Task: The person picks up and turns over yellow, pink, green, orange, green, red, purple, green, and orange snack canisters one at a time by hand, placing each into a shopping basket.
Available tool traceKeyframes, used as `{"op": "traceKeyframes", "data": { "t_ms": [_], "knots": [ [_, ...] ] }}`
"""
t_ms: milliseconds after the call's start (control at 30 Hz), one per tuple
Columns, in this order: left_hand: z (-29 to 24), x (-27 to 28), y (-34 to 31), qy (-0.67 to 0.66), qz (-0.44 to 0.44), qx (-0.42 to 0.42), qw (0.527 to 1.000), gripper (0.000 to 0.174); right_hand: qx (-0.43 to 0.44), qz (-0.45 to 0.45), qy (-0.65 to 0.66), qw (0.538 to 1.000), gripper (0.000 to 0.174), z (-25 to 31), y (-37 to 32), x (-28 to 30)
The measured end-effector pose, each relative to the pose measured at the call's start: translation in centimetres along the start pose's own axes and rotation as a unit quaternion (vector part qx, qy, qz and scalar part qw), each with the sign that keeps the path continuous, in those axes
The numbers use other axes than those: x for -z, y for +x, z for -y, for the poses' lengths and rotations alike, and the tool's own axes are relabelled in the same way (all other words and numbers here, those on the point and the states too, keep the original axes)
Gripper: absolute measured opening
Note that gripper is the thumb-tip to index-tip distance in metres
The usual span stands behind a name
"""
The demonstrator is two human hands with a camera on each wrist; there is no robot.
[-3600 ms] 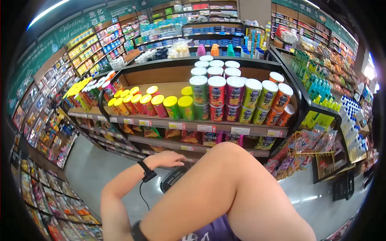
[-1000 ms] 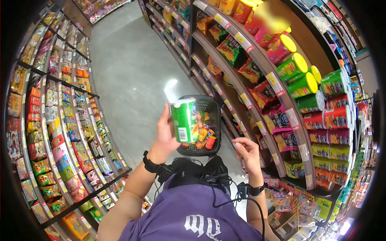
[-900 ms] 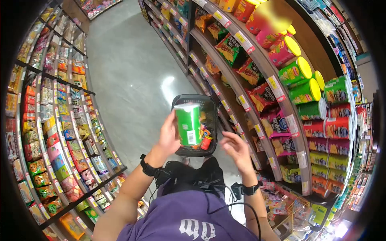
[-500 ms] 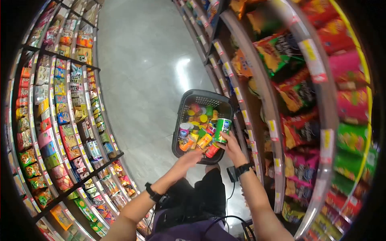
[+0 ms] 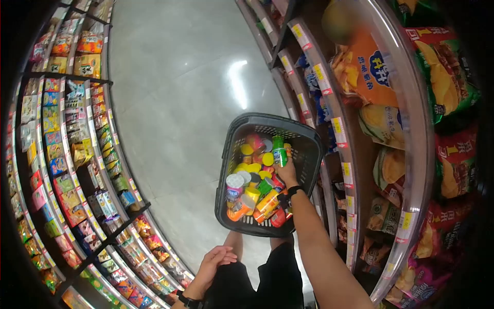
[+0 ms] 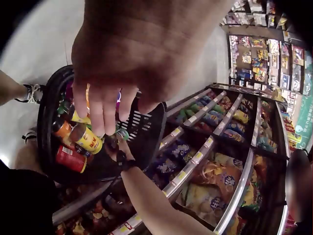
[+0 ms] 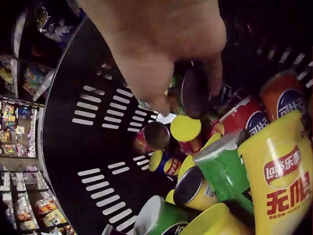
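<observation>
My right hand (image 5: 286, 172) reaches into the black basket (image 5: 307, 167) and grips a green chip can (image 5: 279, 152) near its far right side. From the right wrist view, the fingers (image 7: 214, 73) curl round the can, whose dark end (image 7: 195, 93) faces the camera. Several chip cans lie jumbled below, among them a yellow can (image 7: 279, 169) and a green can with a clear lid (image 7: 225, 166). My left hand (image 5: 215, 261) hovers by the left knee and holds nothing, its fingers extended. In the left wrist view that hand (image 6: 132, 63) overlaps the basket.
Close at the basket's right stands a shelf rack (image 5: 342, 170) with chip bags, among them an orange bag (image 5: 368, 72). Another snack rack (image 5: 67, 154) lines the left. Grey floor (image 5: 175, 103) runs between them. The person's legs (image 5: 278, 262) are just behind the basket.
The green chip can has passed from my left hand to my right, which has lowered it into the basket. My left hand has drawn back toward the knee. The view has tilted down.
</observation>
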State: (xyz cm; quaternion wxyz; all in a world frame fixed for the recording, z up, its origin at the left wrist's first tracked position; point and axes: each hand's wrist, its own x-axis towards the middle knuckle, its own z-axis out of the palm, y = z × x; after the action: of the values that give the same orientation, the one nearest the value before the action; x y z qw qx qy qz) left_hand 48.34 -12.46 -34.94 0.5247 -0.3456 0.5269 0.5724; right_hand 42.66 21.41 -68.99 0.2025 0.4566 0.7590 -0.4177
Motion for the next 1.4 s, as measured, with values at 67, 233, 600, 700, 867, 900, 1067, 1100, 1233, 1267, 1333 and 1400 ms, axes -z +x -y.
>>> {"op": "traceKeyframes", "data": {
  "t_ms": [67,233,600,700,867,900,1067,1100,1233,1267,1333,1400],
  "knots": [
    [-0.7,-0.8,0.4,-0.009,0.026,-0.021,0.999,0.035,0.011,-0.024,-0.035,0.999,0.072,-0.9,0.2,-0.7],
    [-4.8,-3.4,-1.5,0.001,0.062,-0.039,0.997,0.035,0.014,0.004,-0.040,0.999,0.048,-0.7,-1.7,2.8],
    [-14.7,-7.6,-10.8,0.097,0.208,-0.153,0.961,0.035,-0.005,0.141,0.185,0.973,0.035,9.2,-30.9,23.5],
    [-18.1,-10.5,-13.9,0.098,0.272,-0.202,0.936,0.032,0.053,0.116,0.198,0.972,0.040,11.9,-40.1,30.6],
    [-20.2,-15.8,-17.4,0.163,0.364,-0.249,0.882,0.038,0.211,-0.034,0.192,0.958,0.034,18.4,-57.6,42.1],
    [-20.1,-16.6,-18.3,0.181,0.376,-0.250,0.874,0.038,0.242,-0.059,0.189,0.950,0.035,19.5,-60.8,43.8],
    [-19.4,-19.5,-21.6,0.195,0.427,-0.236,0.851,0.037,0.326,-0.274,0.033,0.904,0.026,22.6,-75.0,52.4],
    [-19.1,-19.5,-21.9,0.177,0.448,-0.244,0.842,0.036,0.321,-0.309,0.074,0.892,0.025,22.3,-76.5,53.8],
    [-18.1,-18.9,-21.4,0.164,0.435,-0.227,0.856,0.036,0.314,-0.462,0.039,0.829,0.023,21.9,-81.0,61.3],
    [-17.9,-18.6,-21.1,0.157,0.425,-0.224,0.863,0.035,0.303,-0.514,-0.012,0.802,0.024,21.7,-81.3,63.5],
    [-17.7,-18.1,-20.3,0.152,0.405,-0.224,0.873,0.034,0.316,-0.537,0.007,0.782,0.025,20.6,-80.6,68.8],
    [-17.7,-18.1,-20.1,0.147,0.386,-0.224,0.883,0.033,0.272,-0.546,-0.022,0.792,0.027,21.8,-80.9,72.4]
  ]
}}
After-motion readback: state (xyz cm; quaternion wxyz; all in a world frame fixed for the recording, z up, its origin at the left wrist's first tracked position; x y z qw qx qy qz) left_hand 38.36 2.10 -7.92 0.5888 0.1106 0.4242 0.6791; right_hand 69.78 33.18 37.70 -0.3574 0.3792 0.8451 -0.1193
